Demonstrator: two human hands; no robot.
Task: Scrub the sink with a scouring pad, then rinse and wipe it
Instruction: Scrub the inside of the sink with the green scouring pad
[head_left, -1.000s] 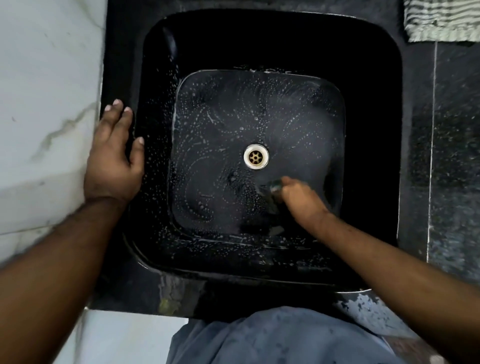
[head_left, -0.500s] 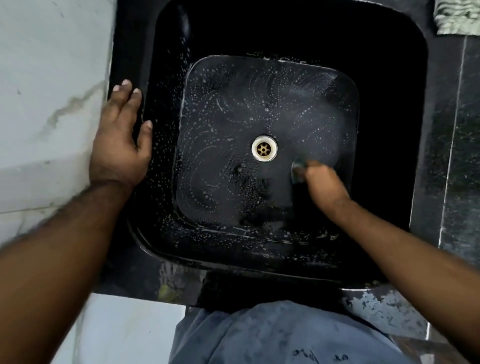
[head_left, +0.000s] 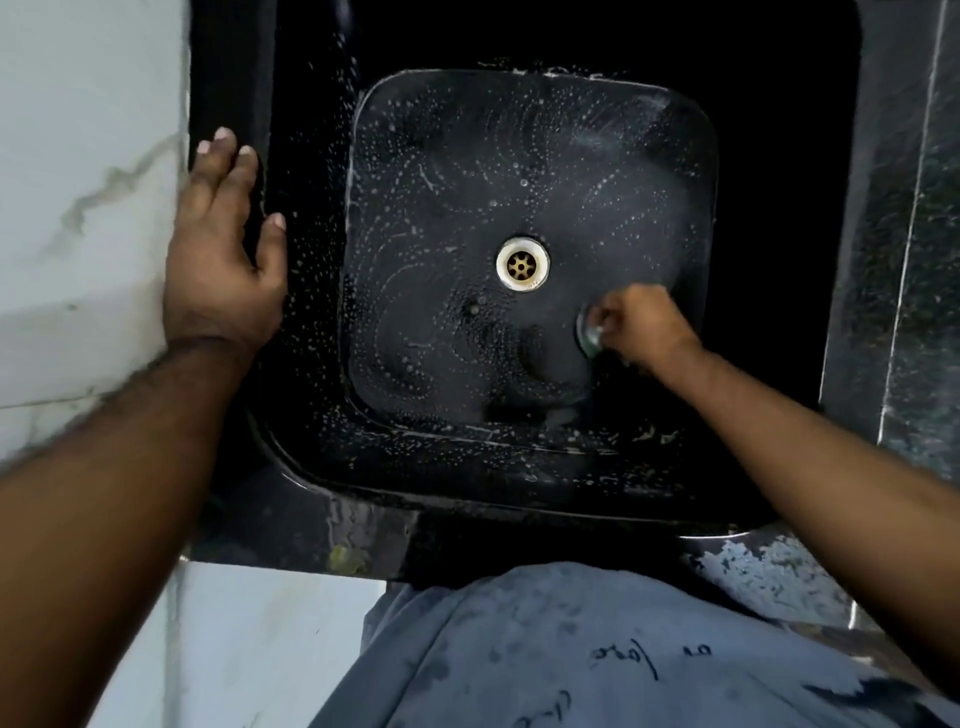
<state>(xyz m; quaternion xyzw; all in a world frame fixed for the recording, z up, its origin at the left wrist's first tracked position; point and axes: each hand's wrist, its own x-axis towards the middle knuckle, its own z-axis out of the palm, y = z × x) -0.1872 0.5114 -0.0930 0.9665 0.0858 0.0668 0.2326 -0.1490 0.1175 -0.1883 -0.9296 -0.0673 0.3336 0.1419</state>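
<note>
A square black sink (head_left: 311, 322) fills the middle of the view, its flat bottom covered with curved soap streaks around a pale round drain (head_left: 522, 264). My right hand (head_left: 641, 327) is down in the basin, right of and slightly below the drain, with curled fingers gripping a small greyish scouring pad (head_left: 589, 332) pressed on the bottom. My left hand (head_left: 221, 254) rests flat on the sink's left rim, fingers straight and pointing away from me.
A white marble wall (head_left: 78, 208) runs along the left. Dark speckled countertop (head_left: 904, 260) lies to the right of the sink. My grey garment (head_left: 571, 649) sits at the bottom, against the counter's front edge.
My right hand with the pad has slid right across the sink bottom, from below the drain to its right side. The view has shifted, and the cloth at top right has left it.
</note>
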